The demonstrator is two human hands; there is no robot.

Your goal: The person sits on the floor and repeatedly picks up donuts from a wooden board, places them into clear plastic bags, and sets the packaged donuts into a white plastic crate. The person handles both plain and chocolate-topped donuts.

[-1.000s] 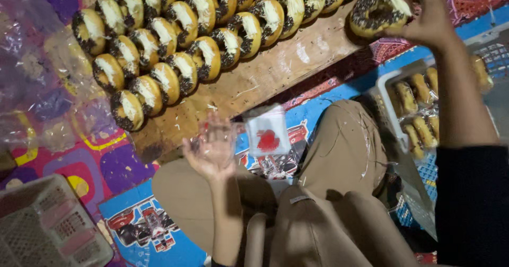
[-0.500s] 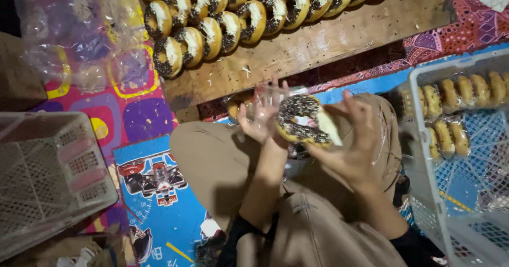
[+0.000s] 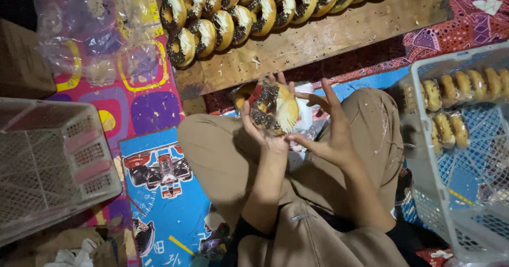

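A: Head view showed the left hand (image 3: 262,124) cupped under a doughnut (image 3: 273,108), fingers curled round its lower edge and holding it above the lap, just in front of the board (image 3: 318,39).

B: And the right hand (image 3: 326,132)?

A: It was spread half open beside the doughnut, fingertips near a clear wrapper (image 3: 305,121), gripping nothing I could make out.

B: The risk?

A: I judged the icing could smear on the wrapper or the palm, since the grip sat close to the topping. Sprinkles might also drop onto the trousers (image 3: 222,155).

B: Its look?

A: It was ring-shaped and golden, with pale icing and dark sprinkles, tilted on edge.
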